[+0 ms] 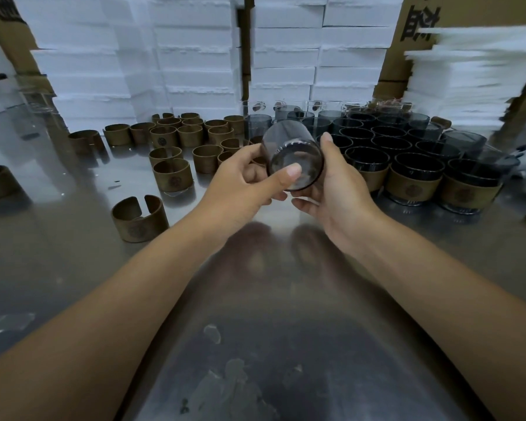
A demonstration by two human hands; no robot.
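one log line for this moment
left hand: grips dark glass, thumb on base | right hand: grips dark glass | dark glass: tilted, no sleeve | brown sleeves: loose on table

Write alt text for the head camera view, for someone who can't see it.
A left hand and right hand hold a dark glass tipped on its side, base toward the camera, above a steel table. Loose brown sleeves stand to the left, sleeved glasses to the right, stacked white boxes behind.

1. A shiny, smudged metal table [271,314].
2. Brown split sleeves [176,138] stand left of the left hand [240,180] and beyond it.
3. Dark glasses [407,153], the front ones sleeved, cluster right of the right hand [334,192].
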